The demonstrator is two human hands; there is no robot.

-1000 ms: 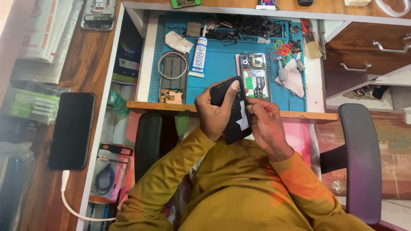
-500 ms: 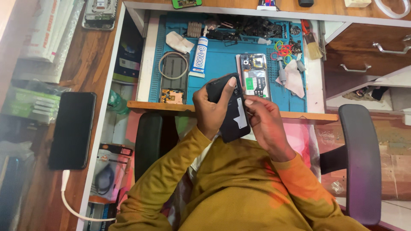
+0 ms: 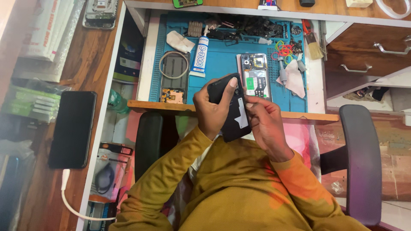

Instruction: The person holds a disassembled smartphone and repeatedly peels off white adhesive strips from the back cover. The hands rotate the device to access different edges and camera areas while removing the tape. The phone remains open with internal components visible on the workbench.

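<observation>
Hands grip a black rectangular phone back cover [image 3: 231,109] above the near edge of a blue-matted worktop [image 3: 222,64]: left hand [image 3: 212,109] clasps its far end, right hand [image 3: 265,122] pinches its right edge.

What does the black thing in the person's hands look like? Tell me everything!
The black panel is flat, thin and dark, shaped like a phone's back cover, and it looks like plastic. A pale grey patch sits on its lower half. It is held tilted above the near edge of the blue mat, not lying on it. The left hand wraps around its left side with the thumb over the top end. The right hand touches its right edge with its fingers.
</observation>
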